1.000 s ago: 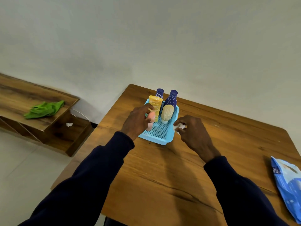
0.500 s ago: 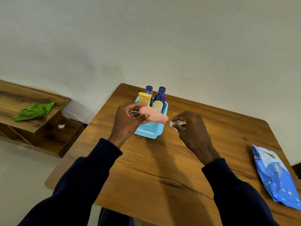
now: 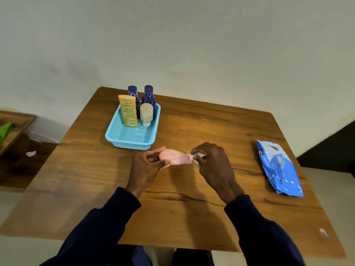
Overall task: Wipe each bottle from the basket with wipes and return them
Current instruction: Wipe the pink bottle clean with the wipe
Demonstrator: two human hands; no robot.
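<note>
My left hand holds a pink bottle lying sideways above the table, just in front of the blue basket. My right hand pinches a small white wipe against the bottle's right end. In the basket stand a yellow tube, a cream bottle and two dark blue bottles at the back.
A blue pack of wipes lies on the right of the wooden table. A low wooden shelf with a green cloth stands to the left, with a scrap of white tissue below it.
My left hand lifted the pink bottle out of the basket and brought it towards me. My right hand came to the bottle's end with the wipe.
</note>
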